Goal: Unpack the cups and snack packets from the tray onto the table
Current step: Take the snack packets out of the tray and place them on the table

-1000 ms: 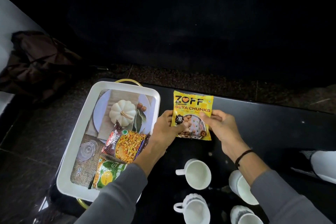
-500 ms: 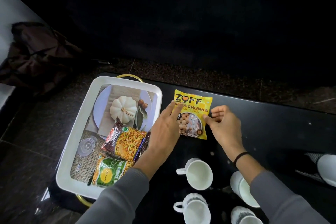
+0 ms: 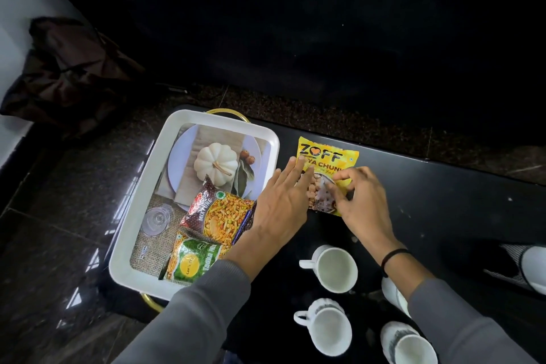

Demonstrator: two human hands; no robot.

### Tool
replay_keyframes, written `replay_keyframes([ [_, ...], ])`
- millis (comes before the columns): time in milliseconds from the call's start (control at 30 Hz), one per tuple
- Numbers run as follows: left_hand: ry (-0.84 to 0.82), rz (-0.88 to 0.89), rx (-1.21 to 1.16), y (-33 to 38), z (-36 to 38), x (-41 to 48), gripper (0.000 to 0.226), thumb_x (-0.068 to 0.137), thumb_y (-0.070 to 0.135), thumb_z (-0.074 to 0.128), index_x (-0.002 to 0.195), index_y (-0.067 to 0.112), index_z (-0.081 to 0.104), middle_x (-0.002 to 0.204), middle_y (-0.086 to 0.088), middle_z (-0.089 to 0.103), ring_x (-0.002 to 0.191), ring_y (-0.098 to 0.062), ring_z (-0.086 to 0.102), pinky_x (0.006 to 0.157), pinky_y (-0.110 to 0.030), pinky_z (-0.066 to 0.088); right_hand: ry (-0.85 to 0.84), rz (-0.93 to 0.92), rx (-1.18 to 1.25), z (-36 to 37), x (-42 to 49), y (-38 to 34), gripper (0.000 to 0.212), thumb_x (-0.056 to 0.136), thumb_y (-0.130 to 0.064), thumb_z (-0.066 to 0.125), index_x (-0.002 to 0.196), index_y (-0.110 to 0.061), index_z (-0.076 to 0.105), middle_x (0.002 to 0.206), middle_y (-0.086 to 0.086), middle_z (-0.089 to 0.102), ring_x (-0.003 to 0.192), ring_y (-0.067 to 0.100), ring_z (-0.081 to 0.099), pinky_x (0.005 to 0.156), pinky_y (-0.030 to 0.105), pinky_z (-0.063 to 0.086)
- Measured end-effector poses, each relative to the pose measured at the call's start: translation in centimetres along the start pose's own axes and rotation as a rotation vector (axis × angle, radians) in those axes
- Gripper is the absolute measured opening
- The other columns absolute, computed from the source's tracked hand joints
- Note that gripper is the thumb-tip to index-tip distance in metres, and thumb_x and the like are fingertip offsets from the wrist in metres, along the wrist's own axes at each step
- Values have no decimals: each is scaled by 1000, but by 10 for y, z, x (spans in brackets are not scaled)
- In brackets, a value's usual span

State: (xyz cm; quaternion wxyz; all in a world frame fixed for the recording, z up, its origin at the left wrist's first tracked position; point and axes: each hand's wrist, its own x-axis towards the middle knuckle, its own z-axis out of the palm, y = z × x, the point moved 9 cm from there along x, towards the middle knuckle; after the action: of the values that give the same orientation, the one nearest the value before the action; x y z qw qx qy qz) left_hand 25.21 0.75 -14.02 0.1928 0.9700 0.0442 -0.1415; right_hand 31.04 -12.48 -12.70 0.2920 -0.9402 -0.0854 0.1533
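A yellow soya chunks packet (image 3: pixel 328 154) lies flat on the black table (image 3: pixel 443 201), just right of the white tray (image 3: pixel 141 201). My left hand (image 3: pixel 283 207) rests flat on the packet's left edge, fingers spread. My right hand (image 3: pixel 363 204) has its fingers curled on the packet's lower right part. In the tray lie a red-and-orange mixture packet (image 3: pixel 218 213) and a green packet (image 3: pixel 192 260), partly under my left arm. White cups stand on the table near me: one (image 3: pixel 335 269), a second (image 3: pixel 329 331), a third (image 3: pixel 410 347).
Another white cup (image 3: pixel 393 295) is half hidden behind my right forearm. The tray floor shows a printed pumpkin picture (image 3: pixel 215 162) and has gold handles. A dark bag (image 3: pixel 68 74) lies on the floor at far left. A white patterned object (image 3: pixel 529 269) sits at the right edge.
The yellow packet went from held up in both hands to lying on the table. My left hand opened flat on it and my right hand shifted onto its lower right.
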Motion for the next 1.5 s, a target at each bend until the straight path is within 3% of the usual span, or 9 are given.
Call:
replay_keyframes([
  [333, 188, -230, -123, -82, -56, -78, 44, 98, 14, 57, 142, 8, 55, 148, -11, 54, 143, -29, 45, 114, -40, 32, -217, -179, 145, 61, -40, -109, 9, 91, -25, 75, 97, -22, 70, 96, -9, 69, 83, 6, 65, 75, 27, 56],
  [600, 63, -701, -333, -186, -28, -128, 58, 101, 48, 53, 141, 7, 45, 138, -15, 55, 130, -36, 51, 107, -51, 43, -451, -268, -256, 140, -63, -143, 78, 77, -57, 79, 136, -17, 46, 131, 4, 55, 120, 26, 50, 99, 40, 45],
  [733, -24, -682, -525, -203, -12, -120, 51, 95, 58, 60, 110, 10, 68, 109, -13, 72, 106, -30, 63, 92, -44, 54, -446, -204, -225, 149, -56, -139, 74, 81, -44, 79, 138, -16, 41, 131, 9, 55, 122, 29, 50, 98, 42, 46],
  [833, 65, -623, -740, -202, -20, -114, 46, 90, 57, 69, 80, 12, 62, 78, -5, 67, 70, -21, 62, 64, -34, 53, -463, -136, -74, 150, -47, -136, 72, 80, -35, 81, 138, -22, 41, 131, 7, 55, 122, 27, 51, 87, 30, 42],
  [967, 209, -519, -1097, -192, -33, -106, 21, 94, 37, 73, 103, 22, 62, 103, -5, 76, 93, -25, 75, 86, -49, 62, -399, -138, 37, 136, -36, -142, 85, 70, -45, 89, 138, -24, 44, 129, -3, 60, 119, 19, 57, 89, 26, 42],
  [1100, 277, -401, -1278, -181, -53, -95, 19, 96, 24, 72, 110, 19, 60, 98, -7, 77, 80, -20, 75, 66, -32, 62, -415, -81, 163, 116, -31, -142, 101, 53, -73, 83, 138, -34, 45, 124, -8, 61, 112, 9, 57, 88, 27, 44],
  [1233, 309, -373, -1440, -167, -73, -82, 31, 95, 26, 73, 124, 21, 65, 103, -6, 80, 88, -15, 79, 68, -27, 62, -520, 26, 496, 98, -26, -136, 58, 60, -69, 86, 107, -38, 69, 101, -19, 78, 92, -5, 72, 90, 28, 55],
  [1400, 109, -542, -1559, -130, -59, -64, 72, 80, 53, 78, 138, 15, 57, 121, -11, 76, 103, -23, 76, 88, -40, 63, -470, 150, 754, 76, -23, -118, 44, 63, -64, 87, 97, -38, 78, 97, -4, 82, 91, 12, 79, 95, 40, 56],
  [1500, -52, -487, -1482, -98, -47, -53, 58, 82, 41, 83, 126, 8, 67, 113, -9, 80, 103, -23, 76, 89, -37, 63, -353, 251, 815, 61, -21, -90, 47, 63, -69, 84, 95, -35, 78, 95, -3, 82, 90, 14, 79, 103, 47, 53],
])
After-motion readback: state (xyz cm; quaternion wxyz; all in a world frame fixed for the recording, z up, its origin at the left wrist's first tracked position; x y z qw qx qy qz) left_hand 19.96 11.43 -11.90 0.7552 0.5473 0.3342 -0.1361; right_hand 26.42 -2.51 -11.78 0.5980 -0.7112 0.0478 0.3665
